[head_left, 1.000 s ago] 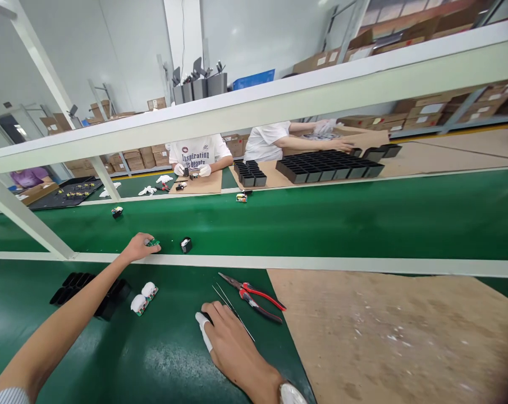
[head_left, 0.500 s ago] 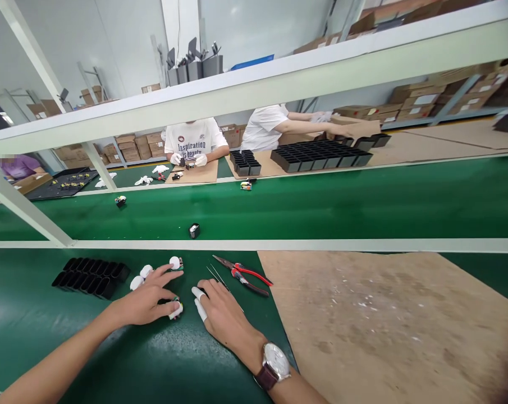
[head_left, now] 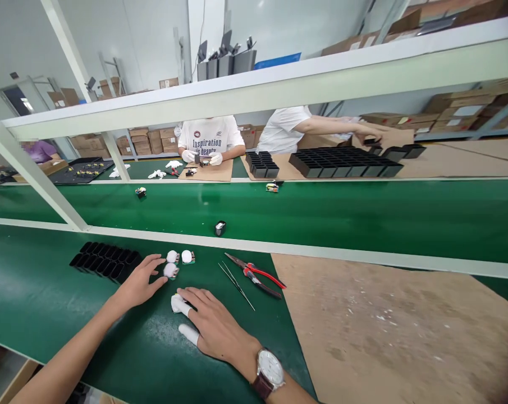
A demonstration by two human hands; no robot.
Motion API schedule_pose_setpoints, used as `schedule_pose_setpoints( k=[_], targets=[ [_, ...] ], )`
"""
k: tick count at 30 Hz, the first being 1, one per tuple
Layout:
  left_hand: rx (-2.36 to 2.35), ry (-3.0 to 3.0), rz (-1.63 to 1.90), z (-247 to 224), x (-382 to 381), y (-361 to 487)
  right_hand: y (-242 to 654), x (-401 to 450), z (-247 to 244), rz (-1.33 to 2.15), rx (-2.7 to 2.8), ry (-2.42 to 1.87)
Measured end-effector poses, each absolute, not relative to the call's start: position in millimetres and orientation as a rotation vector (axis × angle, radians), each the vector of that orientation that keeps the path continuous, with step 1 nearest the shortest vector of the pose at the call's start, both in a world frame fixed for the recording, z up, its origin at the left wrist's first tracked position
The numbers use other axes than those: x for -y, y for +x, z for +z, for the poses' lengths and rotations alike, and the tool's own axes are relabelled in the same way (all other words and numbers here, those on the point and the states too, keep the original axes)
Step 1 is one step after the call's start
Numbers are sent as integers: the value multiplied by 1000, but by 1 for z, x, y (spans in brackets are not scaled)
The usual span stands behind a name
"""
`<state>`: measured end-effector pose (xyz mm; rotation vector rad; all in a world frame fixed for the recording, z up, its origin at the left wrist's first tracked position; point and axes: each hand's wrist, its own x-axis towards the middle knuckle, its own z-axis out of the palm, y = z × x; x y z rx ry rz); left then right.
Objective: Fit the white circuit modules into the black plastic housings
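My left hand (head_left: pixel 138 286) is open, its fingers spread beside a small circuit board with a white round top (head_left: pixel 170 271). Its fingertips are at or very near that board; contact is unclear. Just behind stand two similar boards, a white-topped board (head_left: pixel 173 256) and another (head_left: pixel 188 257). White finger covers sit on the thumb and a finger of my right hand (head_left: pixel 220 321). That hand is open, thumb apart, with fingertips on a fourth white-topped piece (head_left: pixel 178 303), partly hidden beneath them. Tweezers (head_left: pixel 237 286) and red-handled pliers (head_left: pixel 256 275) lie to its right.
A block of black cases (head_left: pixel 106 261) stands behind my left hand. Cardboard (head_left: pixel 388 325) covers the bench at right. Beyond a white rail (head_left: pixel 342 254) runs a green belt (head_left: pixel 363 213) carrying a black case (head_left: pixel 220 227). Co-workers sit opposite, below a shelf beam (head_left: pixel 254 106).
My left hand has left the nearest white-topped piece and drawn back toward the black cases. My right hand has moved left onto that piece. The view has shifted, sliding the scene rightward.
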<state>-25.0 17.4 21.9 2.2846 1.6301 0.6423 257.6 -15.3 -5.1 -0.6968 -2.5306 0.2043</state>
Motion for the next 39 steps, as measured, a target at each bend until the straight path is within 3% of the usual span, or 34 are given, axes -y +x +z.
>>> schedule_pose_setpoints(
  k=[9, 18, 26, 32, 39],
  targets=[
    [-1911, 2584, 713, 69, -5, -79, 273, 10, -5, 190, 2380, -974],
    [-1913, 2746, 455, 48, 27, -139, 276, 10, 6, 344, 2404, -983],
    [-1514, 2516, 584, 68, 42, -65, 285, 6, 8, 418, 2445, -928],
    [-1153, 2314, 385, 52, 25, 8, 294, 0, 6, 403, 2423, -933],
    [-1119, 2328, 507, 36, -11, 26, 299, -3, 3, 420, 2357, -953]
  ],
)
